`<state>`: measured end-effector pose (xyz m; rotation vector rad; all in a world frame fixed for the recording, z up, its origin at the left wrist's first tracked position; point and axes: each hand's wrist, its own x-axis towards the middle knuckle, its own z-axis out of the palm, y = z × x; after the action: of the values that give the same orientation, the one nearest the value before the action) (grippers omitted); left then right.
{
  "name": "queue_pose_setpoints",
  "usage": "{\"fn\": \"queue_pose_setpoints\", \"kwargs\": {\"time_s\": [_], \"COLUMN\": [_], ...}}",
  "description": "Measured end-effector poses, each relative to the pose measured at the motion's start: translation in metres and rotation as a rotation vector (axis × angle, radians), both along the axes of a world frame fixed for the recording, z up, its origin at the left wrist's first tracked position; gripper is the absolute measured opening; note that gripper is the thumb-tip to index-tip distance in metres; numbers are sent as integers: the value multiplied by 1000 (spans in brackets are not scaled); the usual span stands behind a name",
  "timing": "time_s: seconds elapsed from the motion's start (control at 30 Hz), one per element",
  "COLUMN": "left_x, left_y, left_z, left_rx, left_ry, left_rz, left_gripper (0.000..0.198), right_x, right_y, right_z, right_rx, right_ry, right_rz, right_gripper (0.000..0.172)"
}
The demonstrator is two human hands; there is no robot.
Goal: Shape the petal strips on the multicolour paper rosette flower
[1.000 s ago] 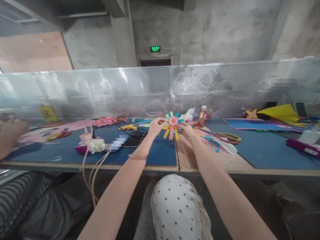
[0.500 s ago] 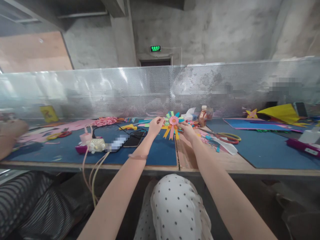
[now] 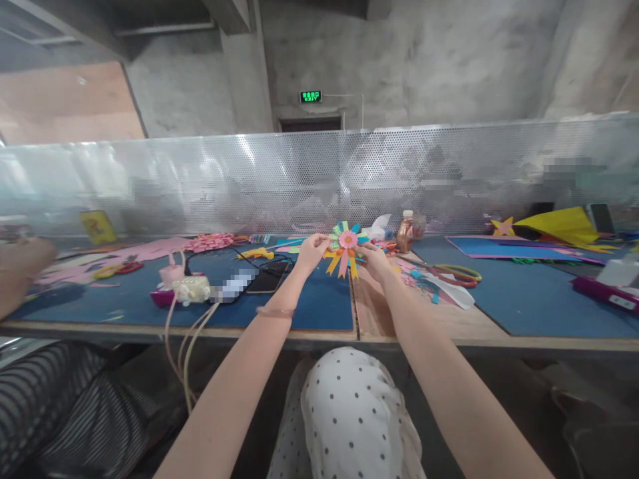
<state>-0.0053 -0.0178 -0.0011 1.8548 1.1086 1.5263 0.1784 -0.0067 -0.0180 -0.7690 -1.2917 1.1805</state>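
Left hand [image 3: 310, 253] seems to be pinching the flower [image 3: 348, 240] between the hands; right hand [image 3: 376, 261] is touching it, grip hidden. Maybe they're shaping it, next needing soft touches.

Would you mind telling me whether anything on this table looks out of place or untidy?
Mostly the loose paper scraps strewn beside the right hand, and the cables drooping over the table's front edge, which might snag. The paper flower shows no obvious damage.
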Motion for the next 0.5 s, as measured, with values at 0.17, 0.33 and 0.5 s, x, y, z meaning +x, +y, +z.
{"fn": "queue_pose_setpoints", "kwargs": {"time_s": [0.17,0.33,0.5], "left_x": [1,1,-1], "left_y": [-1,3,10], "left_z": [-1,-4,-6], "left_rx": [12,42,80], "left_ry": [0,15,48], "left_rz": [-13,-16,-4], "left_gripper": [20,20,19], "right_x": [0,0,-1], "right_y": [2,3,3], "right_z": [-1,-2,-2], "right_rx": [1,5,16], "right_ry": [7,12,10], "right_rz": [0,5,19], "right_gripper": [20,20,20]}}
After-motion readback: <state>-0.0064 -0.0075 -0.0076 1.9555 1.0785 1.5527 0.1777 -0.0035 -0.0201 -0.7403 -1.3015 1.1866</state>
